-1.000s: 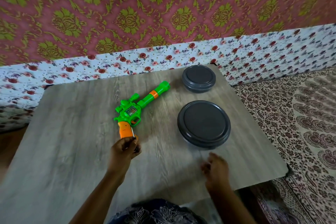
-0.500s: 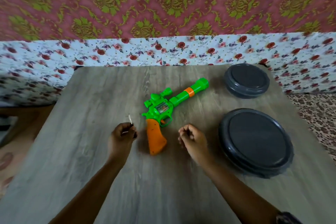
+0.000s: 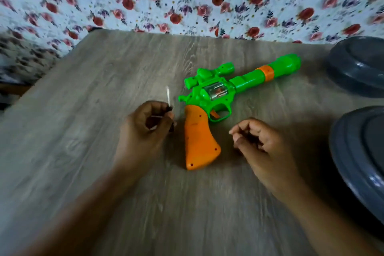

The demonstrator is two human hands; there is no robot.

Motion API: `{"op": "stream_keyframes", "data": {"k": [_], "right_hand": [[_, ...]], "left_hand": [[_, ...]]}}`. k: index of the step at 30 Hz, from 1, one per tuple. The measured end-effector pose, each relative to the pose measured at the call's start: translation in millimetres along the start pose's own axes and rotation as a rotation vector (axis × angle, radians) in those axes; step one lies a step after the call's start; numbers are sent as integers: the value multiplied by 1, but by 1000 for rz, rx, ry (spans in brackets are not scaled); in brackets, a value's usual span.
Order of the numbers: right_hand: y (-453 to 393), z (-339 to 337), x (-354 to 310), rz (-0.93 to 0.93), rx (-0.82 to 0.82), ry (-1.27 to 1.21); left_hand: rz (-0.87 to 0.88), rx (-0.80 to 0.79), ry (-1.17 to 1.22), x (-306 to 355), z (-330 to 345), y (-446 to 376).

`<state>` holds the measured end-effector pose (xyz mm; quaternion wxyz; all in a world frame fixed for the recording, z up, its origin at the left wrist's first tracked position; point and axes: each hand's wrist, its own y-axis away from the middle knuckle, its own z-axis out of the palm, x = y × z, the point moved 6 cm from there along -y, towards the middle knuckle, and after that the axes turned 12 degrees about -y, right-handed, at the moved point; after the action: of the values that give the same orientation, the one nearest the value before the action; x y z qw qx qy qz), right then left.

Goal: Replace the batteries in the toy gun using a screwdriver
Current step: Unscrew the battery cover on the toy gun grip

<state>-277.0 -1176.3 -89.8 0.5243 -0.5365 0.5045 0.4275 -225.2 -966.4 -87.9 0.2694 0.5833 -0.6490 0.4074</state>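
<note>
A green toy gun [image 3: 220, 89] with an orange grip lies flat on the wooden table [image 3: 83, 151], its barrel pointing to the back right. Just left of the grip, my left hand [image 3: 145, 131] grips a small screwdriver [image 3: 168, 97] whose thin metal shaft sticks up past my fingers; the handle is mostly hidden in my fist. To the right of the grip is my right hand [image 3: 257, 143], fingers loosely curled and holding nothing, not touching the gun.
Two dark grey round lidded containers sit at the right: a smaller one [image 3: 357, 66] at the back and a larger one [image 3: 361, 151] nearer, cut off by the frame. A floral cloth [image 3: 187, 4] runs behind the table's far edge.
The view has moved closer and lower over the table. My right hand came in from the table's front edge to beside the grip. My left hand stays left of the grip with the screwdriver.
</note>
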Motion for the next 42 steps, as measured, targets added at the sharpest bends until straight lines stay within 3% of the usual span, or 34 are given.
{"op": "stream_keyframes", "data": {"k": [4,15,20,25,30,38,42], "right_hand": [[0,-3,-2,-67,20,-10],[-3,-5,-5,-111,90,118],[-1,-5,-7,-133,113,140],[16,8,-35,-295,103,111],[19,19,-41,-193,45,-61],[23,22,-29,29,-9,-283],[18,15,-28,108,31,-525]], "left_hand": [[40,48,-22,-2,-3,-3],[-1,137,305,4,-9,2],[97,85,358,17,-9,7],[216,-17,422,35,-7,21],[347,-104,494,55,-2,36],[439,-111,350,60,10,42],[408,45,31,49,8,32]]}}
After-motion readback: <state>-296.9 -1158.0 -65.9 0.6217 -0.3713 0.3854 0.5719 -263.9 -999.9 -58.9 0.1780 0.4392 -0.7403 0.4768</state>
